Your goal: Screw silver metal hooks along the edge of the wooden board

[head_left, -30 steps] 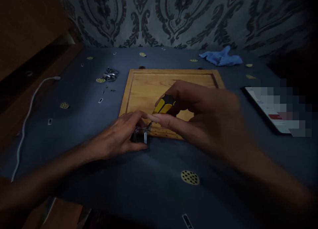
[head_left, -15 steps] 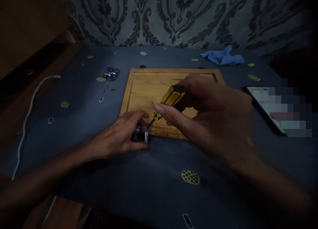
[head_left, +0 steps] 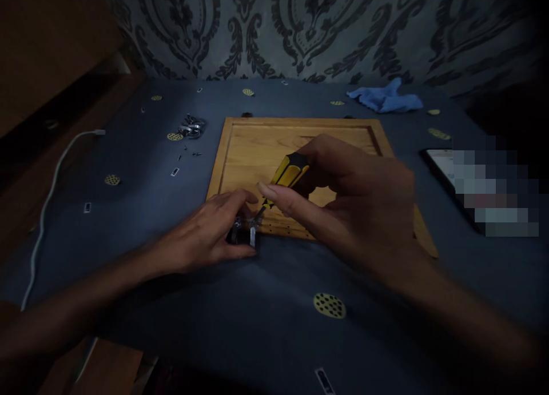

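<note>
My left hand (head_left: 206, 232) is closed on a small metal hinge (head_left: 245, 232) and presses it against the near left corner of a wooden board (head_left: 257, 149). My right hand (head_left: 351, 200) grips a yellow and black screwdriver (head_left: 288, 173). Its tip slants down to the left and meets the hinge beside my left fingers. A row of small holes runs along the board's near edge, just right of the hinge.
On the dark blue tabletop (head_left: 266, 320) lie several loose screws (head_left: 189, 152) and more metal hinges (head_left: 191, 126) at the far left. A white cable (head_left: 51, 189) trails on the left, a blue cloth (head_left: 386, 100) lies at the back right, a phone (head_left: 454, 178) on the right.
My right hand has shifted its hold on the screwdriver, swinging the handle out to the right and back in a little. My left hand stays on the hinge.
</note>
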The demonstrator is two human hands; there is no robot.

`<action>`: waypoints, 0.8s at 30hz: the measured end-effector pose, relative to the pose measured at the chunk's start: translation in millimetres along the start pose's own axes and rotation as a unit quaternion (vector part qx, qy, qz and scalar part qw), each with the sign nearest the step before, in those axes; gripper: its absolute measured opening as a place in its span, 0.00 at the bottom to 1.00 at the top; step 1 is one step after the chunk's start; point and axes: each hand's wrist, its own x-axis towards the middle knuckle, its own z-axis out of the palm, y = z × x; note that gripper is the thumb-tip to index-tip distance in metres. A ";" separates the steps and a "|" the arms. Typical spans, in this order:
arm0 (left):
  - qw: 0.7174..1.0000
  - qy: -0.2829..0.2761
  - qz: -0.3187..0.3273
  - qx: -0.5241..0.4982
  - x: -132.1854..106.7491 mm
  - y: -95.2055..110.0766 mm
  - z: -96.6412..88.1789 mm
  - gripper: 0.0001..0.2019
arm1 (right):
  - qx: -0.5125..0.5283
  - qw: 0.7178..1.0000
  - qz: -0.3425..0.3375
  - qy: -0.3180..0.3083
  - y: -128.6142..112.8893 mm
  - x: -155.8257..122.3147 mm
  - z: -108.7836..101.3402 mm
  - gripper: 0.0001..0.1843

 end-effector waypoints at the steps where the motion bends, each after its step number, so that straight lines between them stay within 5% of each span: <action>1: 1.000 -0.001 -0.001 0.000 0.2 0.2 -0.1 0.22 | 0.005 1.000 0.005 -0.009 0.1 0.3 -0.8 0.17; 13: 1.000 0.007 -0.001 0.019 0.4 2.3 -0.6 0.24 | 0.172 0.969 0.099 -0.147 0.1 10.2 -16.1 0.10; 24: 0.999 0.016 0.020 0.024 -0.8 -5.6 2.1 0.23 | 0.049 0.998 0.029 -0.004 -5.8 0.4 -1.5 0.19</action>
